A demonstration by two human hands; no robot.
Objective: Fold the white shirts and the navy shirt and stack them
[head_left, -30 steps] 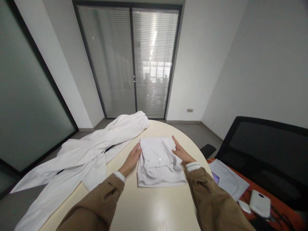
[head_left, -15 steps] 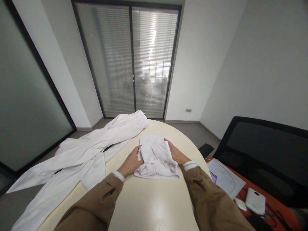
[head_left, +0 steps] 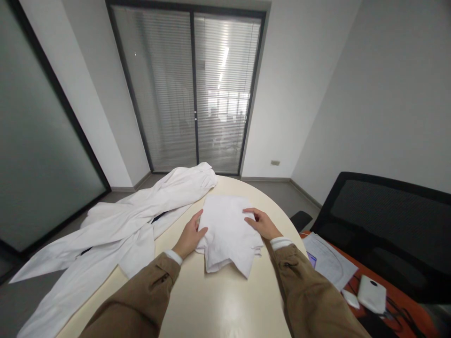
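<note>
A folded white garment (head_left: 229,230) lies on the pale round table (head_left: 225,305), its near edge hanging in loose, uneven points. At the garment's left edge is my left hand (head_left: 190,236), open, with the thumb over the cloth and the fingers stretched along the side. On the right edge rests my right hand (head_left: 262,223), its fingers bent slightly and the thumb apart from them. Both hands touch the cloth without a visible grip. The garment's exact kind cannot be made out in its folded form.
Several long white garments (head_left: 141,206) are heaped on the table's left side and hang over its edge. To the right, an orange chair seat (head_left: 405,300) carries papers (head_left: 331,258), a white device (head_left: 372,294) and dark cables. A black mesh chair back (head_left: 384,225) rises behind.
The upper layer of the folded garment has come down toward me, so a smooth face and pointed near edge now show. Both hands have loosened and sit at its sides.
</note>
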